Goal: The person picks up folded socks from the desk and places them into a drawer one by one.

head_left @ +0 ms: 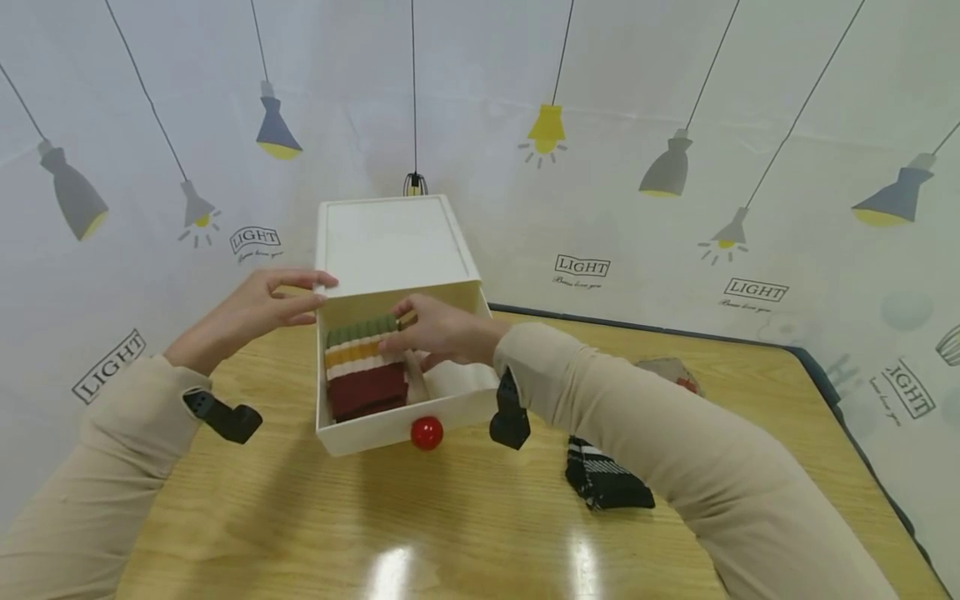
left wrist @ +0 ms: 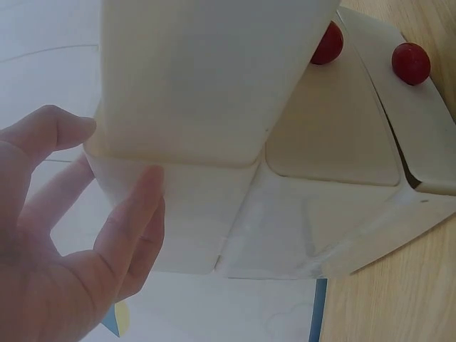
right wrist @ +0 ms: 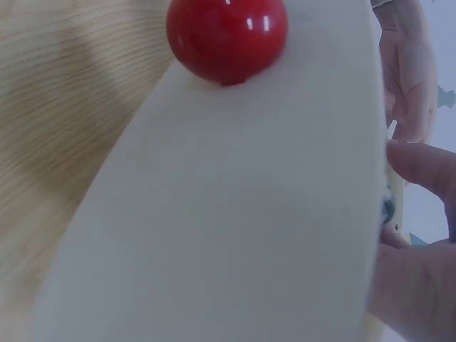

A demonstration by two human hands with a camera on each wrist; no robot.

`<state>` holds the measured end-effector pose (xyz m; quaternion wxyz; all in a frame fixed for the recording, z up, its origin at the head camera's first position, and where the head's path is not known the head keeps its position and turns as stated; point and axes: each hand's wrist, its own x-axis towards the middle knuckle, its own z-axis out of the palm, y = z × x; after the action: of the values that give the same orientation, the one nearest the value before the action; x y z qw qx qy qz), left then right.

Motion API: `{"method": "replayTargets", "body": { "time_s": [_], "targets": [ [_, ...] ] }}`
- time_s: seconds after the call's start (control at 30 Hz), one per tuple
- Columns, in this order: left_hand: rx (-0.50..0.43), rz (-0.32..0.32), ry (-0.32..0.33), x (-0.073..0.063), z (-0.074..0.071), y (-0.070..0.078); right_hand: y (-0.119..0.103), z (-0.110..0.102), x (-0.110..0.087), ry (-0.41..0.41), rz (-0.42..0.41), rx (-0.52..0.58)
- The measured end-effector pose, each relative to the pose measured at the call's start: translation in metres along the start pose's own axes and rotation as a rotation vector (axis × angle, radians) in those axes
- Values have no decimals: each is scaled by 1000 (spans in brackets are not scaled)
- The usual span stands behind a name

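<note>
A white drawer unit (head_left: pixel 397 242) stands on the table with its top drawer (head_left: pixel 367 437) pulled out. In the drawer lie folded striped socks (head_left: pixel 352 354) in green, cream, yellow and maroon, standing in a row on its left side. My right hand (head_left: pixel 442 329) reaches inside and pinches the green end of the socks between thumb and fingers; the drawer front hides part of this hand in the right wrist view. Fingers of my left hand (head_left: pixel 281 300) rest, fairly straight, at the unit's front left corner, the thumb beside the drawer wall.
A red round knob (head_left: pixel 427 433) sticks out from the drawer front. Lower drawers with red knobs (left wrist: pixel 411 64) show in the left wrist view. Right of the unit, a folded black-and-white sock (head_left: pixel 606 477) lies on the wooden table (head_left: pixel 480 517); farther back is a greyish item (head_left: pixel 663 367) with red.
</note>
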<state>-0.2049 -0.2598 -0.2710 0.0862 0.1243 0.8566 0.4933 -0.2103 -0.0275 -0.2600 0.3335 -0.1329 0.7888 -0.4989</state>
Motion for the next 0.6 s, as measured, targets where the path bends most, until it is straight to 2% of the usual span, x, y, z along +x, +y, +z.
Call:
{"method": "replayTargets", "body": {
  "time_s": [0.27, 0.47, 0.6],
  "targets": [
    [-6, -14, 14, 0, 1, 0, -3, -7, -10, -25, -44, -62],
    [-1, -19, 10, 0, 0, 1, -4, -21, -31, -33, -87, -76],
    [9, -9, -6, -1, 0, 0, -1, -32, -50, 2, -153, -65]
  ]
}}
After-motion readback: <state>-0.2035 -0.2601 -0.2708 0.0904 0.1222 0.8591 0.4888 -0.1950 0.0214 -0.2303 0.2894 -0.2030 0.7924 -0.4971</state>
